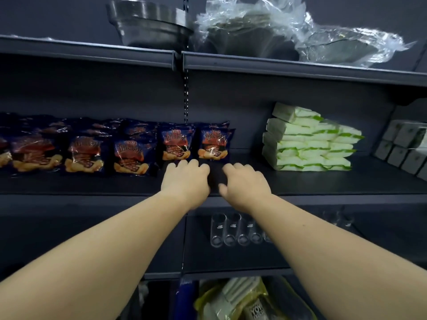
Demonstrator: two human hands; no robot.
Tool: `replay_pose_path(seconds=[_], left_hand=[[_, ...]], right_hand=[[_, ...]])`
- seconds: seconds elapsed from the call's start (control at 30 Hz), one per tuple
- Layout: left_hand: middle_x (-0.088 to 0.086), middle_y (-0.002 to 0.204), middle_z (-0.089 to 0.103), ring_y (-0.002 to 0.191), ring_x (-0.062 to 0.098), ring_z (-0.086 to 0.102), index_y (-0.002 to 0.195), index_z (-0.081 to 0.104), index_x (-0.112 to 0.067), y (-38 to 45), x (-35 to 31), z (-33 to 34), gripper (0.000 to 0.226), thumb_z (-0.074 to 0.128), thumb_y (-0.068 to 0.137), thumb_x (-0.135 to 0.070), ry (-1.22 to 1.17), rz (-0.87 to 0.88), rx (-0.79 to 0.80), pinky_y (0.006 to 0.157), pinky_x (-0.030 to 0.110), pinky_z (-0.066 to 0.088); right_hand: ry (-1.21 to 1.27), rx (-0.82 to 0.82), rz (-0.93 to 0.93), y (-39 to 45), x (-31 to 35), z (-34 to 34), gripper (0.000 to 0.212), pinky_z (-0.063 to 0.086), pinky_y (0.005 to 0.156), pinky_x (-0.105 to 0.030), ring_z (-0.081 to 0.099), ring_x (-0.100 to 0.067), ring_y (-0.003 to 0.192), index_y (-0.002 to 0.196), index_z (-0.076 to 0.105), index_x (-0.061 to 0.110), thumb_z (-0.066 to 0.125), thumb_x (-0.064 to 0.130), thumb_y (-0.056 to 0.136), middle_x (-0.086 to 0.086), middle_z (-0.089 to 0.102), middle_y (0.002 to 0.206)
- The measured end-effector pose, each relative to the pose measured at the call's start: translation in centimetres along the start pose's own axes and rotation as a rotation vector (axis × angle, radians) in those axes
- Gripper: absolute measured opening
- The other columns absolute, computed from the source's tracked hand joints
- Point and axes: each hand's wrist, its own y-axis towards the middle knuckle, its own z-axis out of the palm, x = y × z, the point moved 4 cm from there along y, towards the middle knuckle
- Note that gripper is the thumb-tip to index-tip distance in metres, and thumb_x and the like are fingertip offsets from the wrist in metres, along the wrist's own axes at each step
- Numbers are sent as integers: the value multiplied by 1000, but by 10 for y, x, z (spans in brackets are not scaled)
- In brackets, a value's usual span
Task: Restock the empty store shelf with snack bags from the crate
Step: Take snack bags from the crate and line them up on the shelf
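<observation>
You are reaching both bare arms over the front edge of the middle shelf (323,181). Your left hand (186,179) and right hand (245,181) are lying side by side, knuckles up, with the fingers bent down toward the shelf board; neither is gripping anything you can see, though the fingertips are hidden, so contact with the board cannot be told. The fingers of both hands are sitting just in front of the two rightmost snack bags (175,142), close to their lower edges.

The dark blue snack bags are standing in a row along the left and middle part of this shelf, set back from its front edge, with more of them behind. Toward the right end of the same shelf a pile of green-and-white packs (309,144) is lying, and grey boxes (406,146) are sitting at the far right edge.

Metal bowls (150,26) and plastic-wrapped ware (277,31) are resting on the shelf above; clear glasses (231,229) are lying on the one below.
</observation>
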Motion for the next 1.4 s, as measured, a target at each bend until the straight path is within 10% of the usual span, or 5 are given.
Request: replay_pose_path(seconds=[0.83, 1.4], left_hand=[[2, 115, 54, 106, 26, 51, 119, 47, -22, -201, 315, 54, 29, 44, 95, -36, 20, -200, 209, 81, 37, 32], [3, 113, 56, 104, 27, 52, 115, 49, -20, -194, 375, 201, 26, 43, 95, -33, -53, -179, 442, 77, 37, 33]], right_hand=[[143, 251, -160, -9, 356, 65, 32, 49, 78, -38, 58, -27, 100, 122, 46, 19, 40, 39, 99, -3, 58, 117], [215, 520, -147, 34, 400, 226, 33, 47, 70, -34, 58, -27, 97, 124, 48, 18, 43, 39, 99, -5, 59, 113]])
